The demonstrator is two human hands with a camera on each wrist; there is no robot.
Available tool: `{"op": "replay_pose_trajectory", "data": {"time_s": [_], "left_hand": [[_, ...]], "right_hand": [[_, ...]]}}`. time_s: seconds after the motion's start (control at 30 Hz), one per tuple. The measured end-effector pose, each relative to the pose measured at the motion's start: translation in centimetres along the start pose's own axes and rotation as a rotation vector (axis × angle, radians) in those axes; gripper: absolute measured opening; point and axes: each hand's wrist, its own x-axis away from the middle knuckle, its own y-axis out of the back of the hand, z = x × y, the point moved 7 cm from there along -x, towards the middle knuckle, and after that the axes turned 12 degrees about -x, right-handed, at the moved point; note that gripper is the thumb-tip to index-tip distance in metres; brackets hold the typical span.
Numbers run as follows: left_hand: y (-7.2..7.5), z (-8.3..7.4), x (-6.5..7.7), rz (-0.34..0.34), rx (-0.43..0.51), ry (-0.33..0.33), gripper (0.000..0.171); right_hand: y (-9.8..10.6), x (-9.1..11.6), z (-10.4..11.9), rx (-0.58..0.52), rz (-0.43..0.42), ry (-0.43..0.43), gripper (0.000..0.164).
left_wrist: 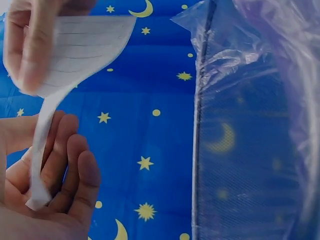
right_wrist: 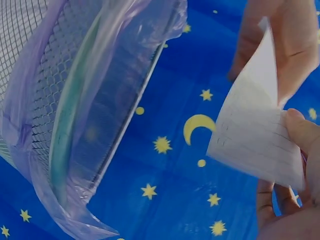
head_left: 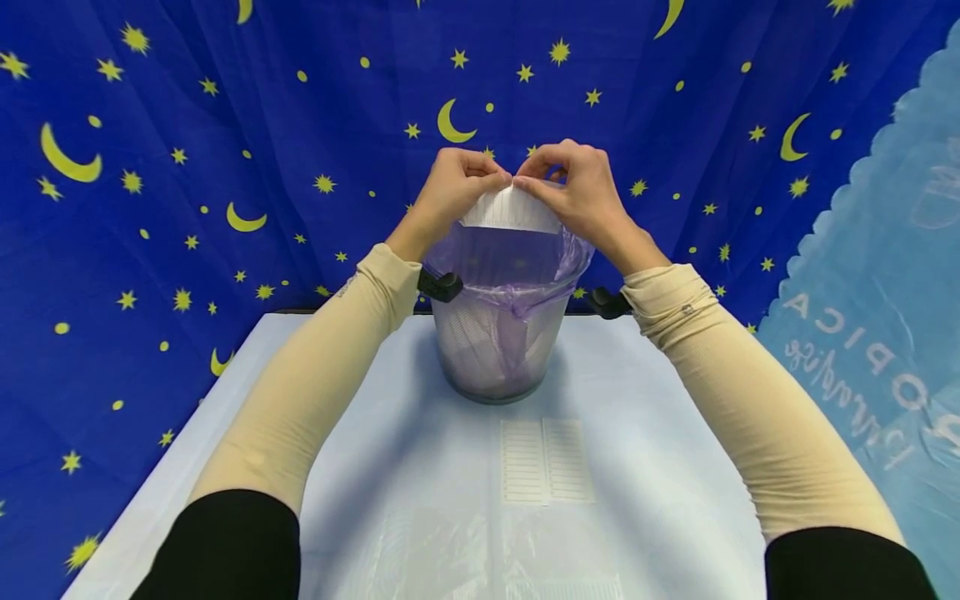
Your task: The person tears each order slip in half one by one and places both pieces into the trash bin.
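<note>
Over the rim of a mesh waste bin [head_left: 480, 354], my left hand [head_left: 459, 190] and right hand [head_left: 581, 187] meet thumb to thumb, both pinching a sheet of lined white paper [head_left: 512, 212]. In the left wrist view a narrow paper strip [left_wrist: 44, 130] runs from the sheet's corner down to the left hand [left_wrist: 62, 170]. The right wrist view has the right thumb [right_wrist: 298, 127] pressed on the curved sheet [right_wrist: 250, 135]. A thin purple plastic bag [head_left: 516, 302] lines the bin, folded over its rim and knotted at the front.
Two lined paper slips [head_left: 522, 462] lie side by side on the white table [head_left: 660, 467] in front of the bin. Clear plastic sleeves [head_left: 431, 550] lie nearer me. A blue star-patterned curtain [head_left: 300, 125] hangs behind, and a light blue printed cloth [head_left: 877, 333] at the right.
</note>
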Motion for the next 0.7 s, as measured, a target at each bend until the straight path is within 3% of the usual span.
{"op": "replay_pose_trajectory", "data": {"time_s": [0.47, 0.7], "left_hand": [[-0.9, 1.7, 0.4, 0.016, -0.057, 0.087, 0.014], [-0.9, 2.7, 0.5, -0.010, -0.111, 0.152, 0.014]], "right_hand": [[0.5, 1.3, 4.4, -0.057, 0.044, 0.137, 0.016], [1.1, 1.8, 6.1, -0.080, 0.025, 0.143, 0.016]]}}
